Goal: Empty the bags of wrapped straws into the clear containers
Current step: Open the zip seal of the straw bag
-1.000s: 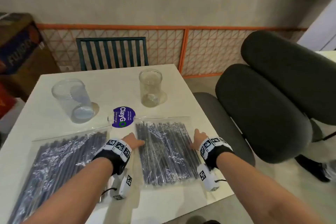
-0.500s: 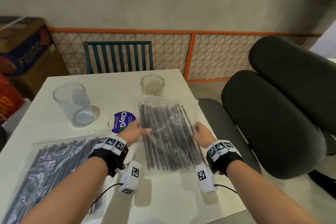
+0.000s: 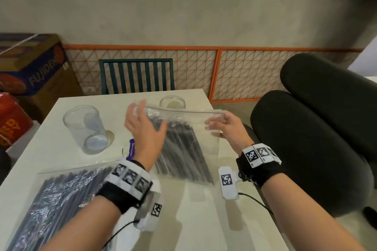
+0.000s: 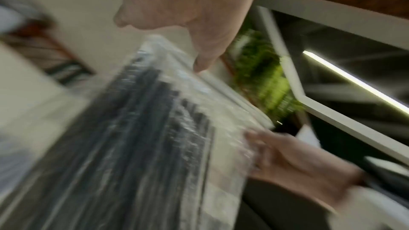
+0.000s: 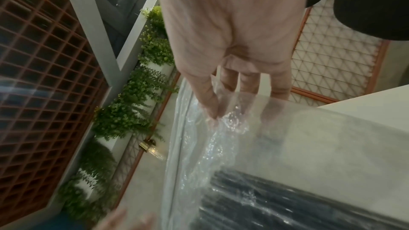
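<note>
A clear zip bag of dark wrapped straws (image 3: 183, 149) stands tilted upright on the white table (image 3: 204, 220), zip edge up. My right hand (image 3: 216, 122) pinches its top right corner, thumb against fingers (image 5: 212, 109) through the plastic (image 5: 287, 146). My left hand (image 3: 151, 118) is at the top left corner with fingers spread and straight, one fingertip (image 4: 202, 64) touching the blurred bag (image 4: 143, 137). A second full bag (image 3: 61, 199) lies flat at the near left. One empty clear container (image 3: 85, 128) stands at the far left. Another (image 3: 172, 103) shows only its rim behind the bag.
A purple round label (image 3: 130, 149) lies on the table by my left wrist. A green slatted chair (image 3: 138, 75) stands beyond the far edge and a black padded chair (image 3: 306, 138) close on the right. Cardboard boxes (image 3: 30, 67) sit to the left.
The right-hand bag has gone from flat on the table to upright. Both hands slid from its sides up to the top corners.
</note>
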Demonstrator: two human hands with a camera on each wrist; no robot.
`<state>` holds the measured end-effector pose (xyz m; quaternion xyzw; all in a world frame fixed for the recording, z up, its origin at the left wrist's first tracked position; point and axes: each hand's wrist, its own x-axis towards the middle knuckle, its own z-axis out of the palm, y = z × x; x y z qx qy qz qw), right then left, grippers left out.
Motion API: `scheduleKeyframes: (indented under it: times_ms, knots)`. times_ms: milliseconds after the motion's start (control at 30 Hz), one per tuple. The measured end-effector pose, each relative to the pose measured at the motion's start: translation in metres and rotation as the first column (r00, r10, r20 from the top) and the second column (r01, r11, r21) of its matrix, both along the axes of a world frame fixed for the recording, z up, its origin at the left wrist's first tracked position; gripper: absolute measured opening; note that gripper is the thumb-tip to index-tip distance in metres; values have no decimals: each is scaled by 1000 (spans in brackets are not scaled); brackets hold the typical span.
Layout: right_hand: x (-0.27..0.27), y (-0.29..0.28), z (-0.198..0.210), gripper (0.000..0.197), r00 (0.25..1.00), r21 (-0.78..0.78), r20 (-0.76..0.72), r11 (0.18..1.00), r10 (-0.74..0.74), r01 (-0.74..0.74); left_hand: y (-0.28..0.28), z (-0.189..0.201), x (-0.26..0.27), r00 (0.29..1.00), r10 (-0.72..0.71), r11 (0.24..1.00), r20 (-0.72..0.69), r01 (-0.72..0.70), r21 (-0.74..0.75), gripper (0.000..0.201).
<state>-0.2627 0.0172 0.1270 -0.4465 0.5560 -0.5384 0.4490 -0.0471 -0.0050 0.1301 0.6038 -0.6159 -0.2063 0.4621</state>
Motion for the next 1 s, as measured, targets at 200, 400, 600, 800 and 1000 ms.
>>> scheduleKeyframes:
  times_ms: [200, 400, 600, 800, 1000]
  knots:
    - [8, -2, 4, 25, 976, -72, -193, 990, 104, -119, 15, 35, -59, 817, -429, 791, -384, 545, 276, 41]
    - [6, 1, 12, 22, 923, -120, -352, 970, 157, -211, 6, 32, -69, 745, -268, 703, -611, 585, 405, 34]
    - [-5, 8, 32, 29, 834, 119, -444, 944, 329, -309, -1, 27, -64, 760, -332, 741, -559, 577, 343, 18]
    - [1, 2, 46, 19, 672, -37, -732, 977, 116, -209, 2, 19, -70, 730, -355, 776, -584, 578, 252, 21]
    - [6, 1, 55, 26, 695, -4, -712, 989, 101, -148, 6, 14, -69, 632, -312, 753, -709, 620, 220, 21]
